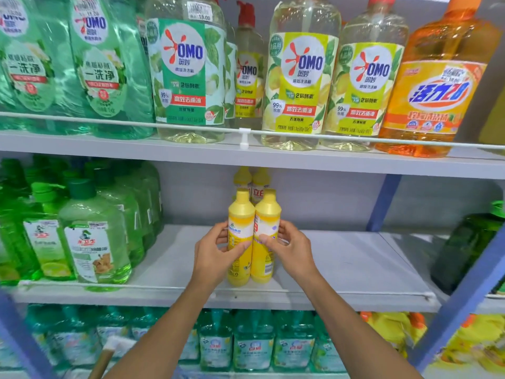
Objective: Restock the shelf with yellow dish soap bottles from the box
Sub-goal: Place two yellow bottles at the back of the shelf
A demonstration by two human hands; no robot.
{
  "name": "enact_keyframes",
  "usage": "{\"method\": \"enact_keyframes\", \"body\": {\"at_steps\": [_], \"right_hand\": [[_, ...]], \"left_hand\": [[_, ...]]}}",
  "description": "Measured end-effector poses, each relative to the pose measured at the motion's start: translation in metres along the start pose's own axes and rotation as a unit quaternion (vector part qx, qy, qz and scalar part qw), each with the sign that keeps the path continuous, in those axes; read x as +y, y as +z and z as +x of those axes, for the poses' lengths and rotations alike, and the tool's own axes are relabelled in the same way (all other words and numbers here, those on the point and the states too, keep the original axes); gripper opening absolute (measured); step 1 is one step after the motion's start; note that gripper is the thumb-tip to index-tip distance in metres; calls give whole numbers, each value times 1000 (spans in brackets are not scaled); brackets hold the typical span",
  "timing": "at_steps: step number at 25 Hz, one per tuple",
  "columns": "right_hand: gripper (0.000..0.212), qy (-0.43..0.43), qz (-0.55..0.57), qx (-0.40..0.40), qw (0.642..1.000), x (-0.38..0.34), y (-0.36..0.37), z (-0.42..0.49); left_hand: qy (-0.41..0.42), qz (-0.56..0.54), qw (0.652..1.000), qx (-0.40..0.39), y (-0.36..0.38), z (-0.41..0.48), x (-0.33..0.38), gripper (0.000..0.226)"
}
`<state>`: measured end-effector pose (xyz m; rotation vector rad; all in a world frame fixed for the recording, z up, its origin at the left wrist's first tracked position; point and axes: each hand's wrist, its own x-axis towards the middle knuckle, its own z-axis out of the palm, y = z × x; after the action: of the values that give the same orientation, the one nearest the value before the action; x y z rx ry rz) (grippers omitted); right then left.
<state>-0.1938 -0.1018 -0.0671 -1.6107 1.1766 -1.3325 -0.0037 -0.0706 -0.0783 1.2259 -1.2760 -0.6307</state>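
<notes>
My left hand (216, 251) clasps the left yellow bottle (240, 214), right hand (292, 248) the right yellow bottle (267, 214), near the shelf (355, 263) front edge, bare board rightward.

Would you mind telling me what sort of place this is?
Most likely a shop aisle: shelves packed with soap bottles, a price sticker on one, and a guard rail along the front.

Upper left, green pouches (101, 64) read OMO and 一洗净. Centre top, the green-label bottle (185, 72) shows OMO, 99% and 高效去重油, and there's a price sticker (200, 12) on it saying 19.00. To its right, two yellow-label bottles (300, 77) carry OMO, 99% and 2倍酵素. Upper right, the orange bottle (437, 91) reads 活力28. Mid-frame, the rear yellow bottle (258, 191) shows 立, then a half-covered character. On the front yellow bottles (265, 214) the print is too small to read.
</notes>
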Motion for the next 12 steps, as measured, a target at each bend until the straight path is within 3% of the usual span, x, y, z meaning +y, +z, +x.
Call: {"method": "enact_keyframes", "body": {"at_steps": [3,8,12], "right_hand": [[50,24,54,-51,997,5,-9,-1],[52,9,76,-25,997,13,7,-10],[55,5,73,-54,996,12,3,-5]], "left_hand": [[-7,-36,998,-56,-9,6,-8,55],[-11,-61,995,-82,-10,3,-14,63],[-12,-45,989,-141,-20,8,-16,62]]}}
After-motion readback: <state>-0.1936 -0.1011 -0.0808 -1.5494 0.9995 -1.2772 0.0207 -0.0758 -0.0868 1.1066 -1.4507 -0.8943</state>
